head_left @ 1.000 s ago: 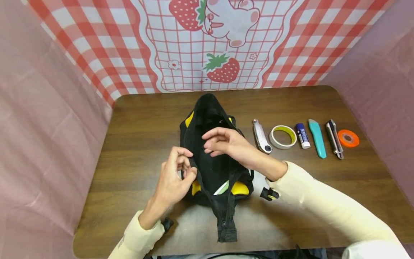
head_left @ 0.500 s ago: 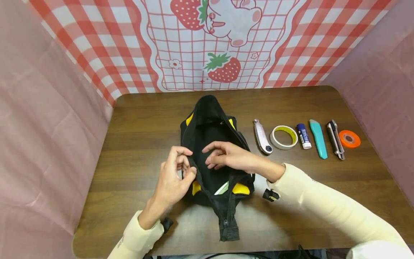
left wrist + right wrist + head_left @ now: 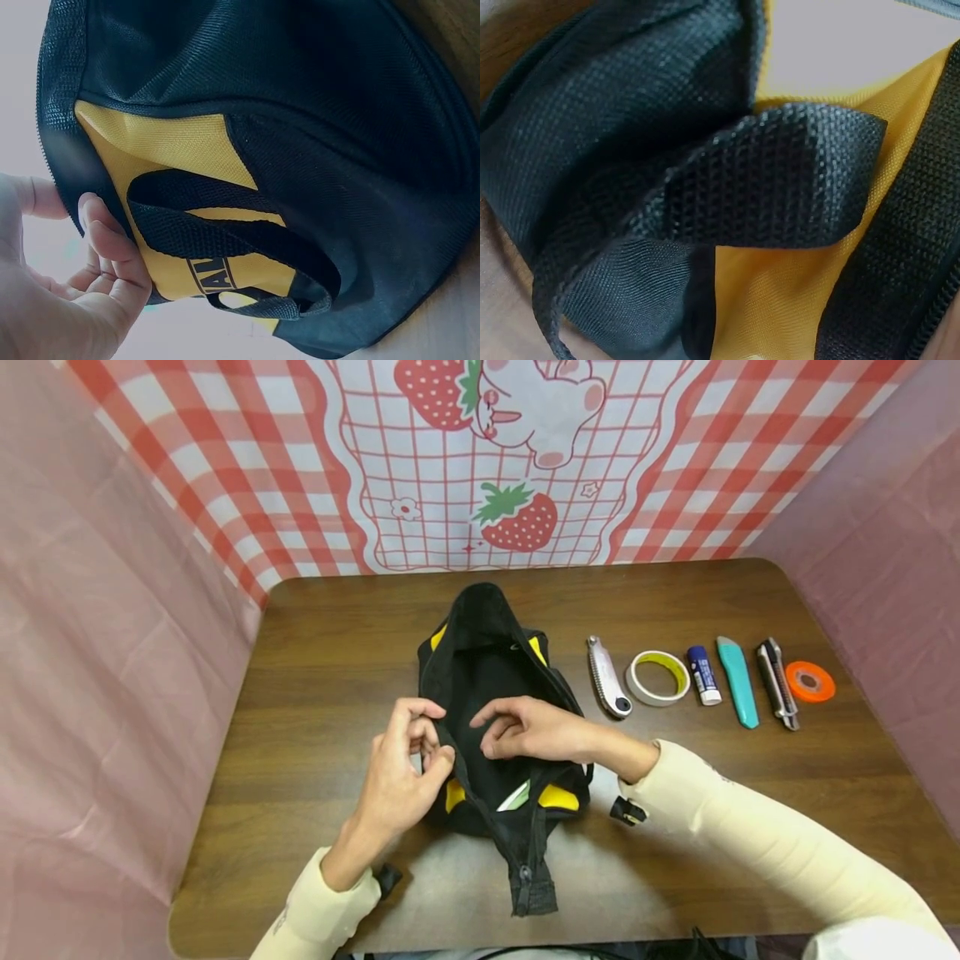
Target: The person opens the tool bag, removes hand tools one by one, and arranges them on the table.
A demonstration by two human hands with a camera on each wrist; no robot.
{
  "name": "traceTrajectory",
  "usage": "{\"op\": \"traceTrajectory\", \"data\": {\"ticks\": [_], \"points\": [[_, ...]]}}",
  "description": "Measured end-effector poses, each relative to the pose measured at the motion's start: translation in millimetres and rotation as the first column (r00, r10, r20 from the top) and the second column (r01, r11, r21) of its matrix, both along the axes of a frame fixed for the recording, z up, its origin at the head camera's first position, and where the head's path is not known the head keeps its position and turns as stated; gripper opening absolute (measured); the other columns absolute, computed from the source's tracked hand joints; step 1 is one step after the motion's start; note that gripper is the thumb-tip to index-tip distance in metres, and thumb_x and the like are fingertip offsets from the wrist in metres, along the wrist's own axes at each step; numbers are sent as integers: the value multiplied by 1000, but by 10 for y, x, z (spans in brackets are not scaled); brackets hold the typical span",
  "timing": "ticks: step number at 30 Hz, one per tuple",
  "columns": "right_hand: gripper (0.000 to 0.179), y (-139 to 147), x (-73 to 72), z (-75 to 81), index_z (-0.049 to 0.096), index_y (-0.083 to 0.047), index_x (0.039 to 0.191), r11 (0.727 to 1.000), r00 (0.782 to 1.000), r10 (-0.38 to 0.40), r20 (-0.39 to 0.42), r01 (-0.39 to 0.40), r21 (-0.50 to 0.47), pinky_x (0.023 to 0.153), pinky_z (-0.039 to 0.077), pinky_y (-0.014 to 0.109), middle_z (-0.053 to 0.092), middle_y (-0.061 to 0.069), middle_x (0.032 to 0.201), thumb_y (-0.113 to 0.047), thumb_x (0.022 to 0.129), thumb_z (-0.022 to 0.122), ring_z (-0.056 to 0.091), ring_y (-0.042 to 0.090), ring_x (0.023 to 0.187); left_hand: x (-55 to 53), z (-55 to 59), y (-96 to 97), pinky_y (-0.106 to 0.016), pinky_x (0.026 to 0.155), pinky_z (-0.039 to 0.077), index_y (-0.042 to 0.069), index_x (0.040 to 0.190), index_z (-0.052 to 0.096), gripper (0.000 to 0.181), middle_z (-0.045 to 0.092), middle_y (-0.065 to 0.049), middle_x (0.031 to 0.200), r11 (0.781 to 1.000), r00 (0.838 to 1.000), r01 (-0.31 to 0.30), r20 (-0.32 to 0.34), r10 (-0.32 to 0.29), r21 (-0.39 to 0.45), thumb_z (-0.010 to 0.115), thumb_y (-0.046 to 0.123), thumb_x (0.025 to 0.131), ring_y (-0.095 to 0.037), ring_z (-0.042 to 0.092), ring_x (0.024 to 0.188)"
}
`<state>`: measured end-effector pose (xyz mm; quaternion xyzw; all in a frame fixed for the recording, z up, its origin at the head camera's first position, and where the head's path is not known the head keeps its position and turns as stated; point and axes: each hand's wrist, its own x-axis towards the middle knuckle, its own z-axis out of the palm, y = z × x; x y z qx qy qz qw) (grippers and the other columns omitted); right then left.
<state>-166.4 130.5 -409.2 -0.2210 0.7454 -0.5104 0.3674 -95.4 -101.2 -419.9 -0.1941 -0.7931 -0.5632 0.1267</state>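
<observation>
A black and yellow zippered bag (image 3: 480, 635) lies unzipped on the table, its mouth spread wide. My left hand (image 3: 405, 768) pinches the left rim of the mouth; in the left wrist view its fingers (image 3: 112, 240) are at the zipper edge. My right hand (image 3: 540, 731) reaches over the right rim into the mouth, fingers loosely bent, with nothing visible in them. A pale green and white item (image 3: 515, 796) shows inside at the near end. The right wrist view is filled by a black webbing handle (image 3: 772, 180) and the bag's side.
To the bag's right a row lies on the wooden table (image 3: 337, 652): a white utility knife (image 3: 607, 677), tape roll (image 3: 637, 689), glue stick (image 3: 703, 675), turquoise cutter (image 3: 738, 683), black and silver cutter (image 3: 777, 683) and orange tape roll (image 3: 810, 682). A checked cloth (image 3: 262, 468) hangs behind.
My right hand has moved slightly down and toward me within the bag's mouth, its fingers bending more. The left hand stays on the rim.
</observation>
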Motion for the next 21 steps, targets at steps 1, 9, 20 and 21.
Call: {"op": "traceTrajectory", "data": {"ticks": [1,9,20,21], "points": [[45,2,3,-4,53,6,137,1000,1000,3,-4,-3,5,92,55,32,69,22,114,-10,97,67,70,23,100,2,2,-1,-33,49,48,9,117,54,42,54,4,65,1000,1000,0,3,0,-1,66,-4,79,-10,51,55],[45,35,20,-16,61,6,128,998,999,21,-35,-19,64,85,59,31,68,24,115,-1,87,77,72,21,96,6,15,-4,-33,50,48,8,118,54,44,54,5,66,1000,1000,-7,-13,7,0,66,-4,77,-10,52,56],[57,106,49,-174,60,4,131,996,989,68,-129,-61,61,86,58,32,69,15,111,-1,80,84,69,35,103,6,8,-4,-30,52,48,8,118,54,47,53,5,66,1000,1000,-20,-7,20,7,65,-7,76,-10,52,57],[56,109,52,-191,61,4,129,996,986,66,-150,-55,76,86,58,34,70,14,109,-1,79,85,70,33,102,7,9,-6,-30,52,48,8,119,54,47,53,5,66,1000,1000,-26,-9,26,5,65,-7,75,-10,52,57]]}}
